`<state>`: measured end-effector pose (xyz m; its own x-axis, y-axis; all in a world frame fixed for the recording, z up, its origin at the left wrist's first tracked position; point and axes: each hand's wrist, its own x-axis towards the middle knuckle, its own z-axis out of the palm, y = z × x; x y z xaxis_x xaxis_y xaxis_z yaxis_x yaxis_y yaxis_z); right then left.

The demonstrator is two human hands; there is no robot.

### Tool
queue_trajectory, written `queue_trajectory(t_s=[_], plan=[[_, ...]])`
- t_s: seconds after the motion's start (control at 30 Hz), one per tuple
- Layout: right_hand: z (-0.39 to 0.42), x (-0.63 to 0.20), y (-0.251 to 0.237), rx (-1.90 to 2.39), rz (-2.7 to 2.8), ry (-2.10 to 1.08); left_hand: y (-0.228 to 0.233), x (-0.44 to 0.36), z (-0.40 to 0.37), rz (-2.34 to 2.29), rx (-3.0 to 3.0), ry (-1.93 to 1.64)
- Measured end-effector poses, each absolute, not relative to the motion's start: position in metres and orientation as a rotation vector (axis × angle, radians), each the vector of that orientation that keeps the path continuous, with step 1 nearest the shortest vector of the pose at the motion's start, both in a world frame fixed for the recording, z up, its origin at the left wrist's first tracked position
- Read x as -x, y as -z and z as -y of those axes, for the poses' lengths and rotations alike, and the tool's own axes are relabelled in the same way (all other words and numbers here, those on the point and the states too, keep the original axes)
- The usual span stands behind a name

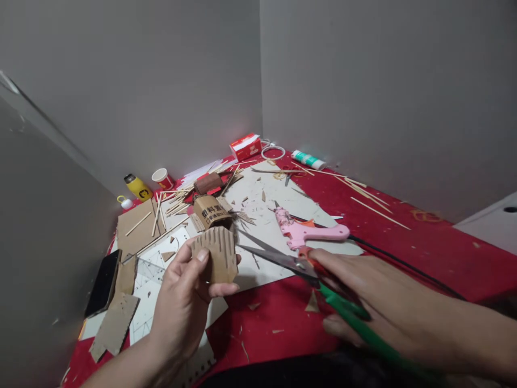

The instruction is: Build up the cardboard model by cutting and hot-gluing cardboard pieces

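Observation:
My left hand [183, 293] pinches a small piece of corrugated cardboard [218, 253] between thumb and fingers, held upright above the table. My right hand [363, 291] grips green-handled scissors [291, 262]; their blades are spread open and point left, the tips just short of the cardboard's right edge. Behind the scissors, a pink glue gun [307, 230] lies on a white sheet [266, 215], its black cord trailing off to the right.
The red table [424, 242] holds cardboard scraps [117, 323], bamboo sticks [363, 194], a printed cardboard roll [210, 211], a black block [103, 283], a yellow bottle [138, 187], a paper cup [161, 177], a red box [245, 146] and a glue tube [309, 159]. Grey walls enclose the back and left.

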<state>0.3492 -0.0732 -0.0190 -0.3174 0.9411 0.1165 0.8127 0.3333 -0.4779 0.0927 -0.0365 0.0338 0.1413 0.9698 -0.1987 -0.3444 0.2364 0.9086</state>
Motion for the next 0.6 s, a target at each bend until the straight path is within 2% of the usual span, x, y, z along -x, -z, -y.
queue_trajectory(t_s=[0.1, 0.3, 0.6], plan=[[0.067, -0.338, 0.008, 1.56, 2.241, -0.624, -0.038, -0.098, 0.041, -0.925, -0.874, -1.132], [0.067, -0.33, 0.001, 1.523, 2.166, -0.667, -0.045, -0.107, 0.048, -0.889, -0.856, -1.139], [0.064, -0.329, 0.019, 1.457, 2.194, -0.479, -0.045, -0.117, 0.044, -0.913, -0.75, -1.167]])
